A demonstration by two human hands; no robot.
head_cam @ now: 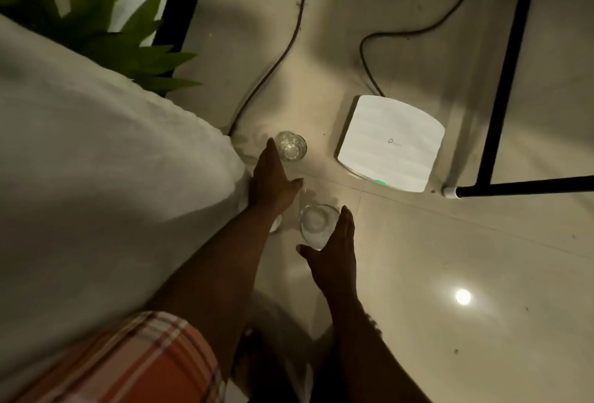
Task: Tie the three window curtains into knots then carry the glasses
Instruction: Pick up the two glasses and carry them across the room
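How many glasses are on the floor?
2. The far glass stands by the left hand's fingertips; the near glass is beside the right hand. Another may hide behind the arm.

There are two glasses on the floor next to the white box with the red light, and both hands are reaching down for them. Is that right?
Nearly. The light on the white router is green, not red, as the head view shows. The rest holds: two glasses stand on the floor, the far glass by the left hand and the near glass by the right hand, both hands open and reaching.
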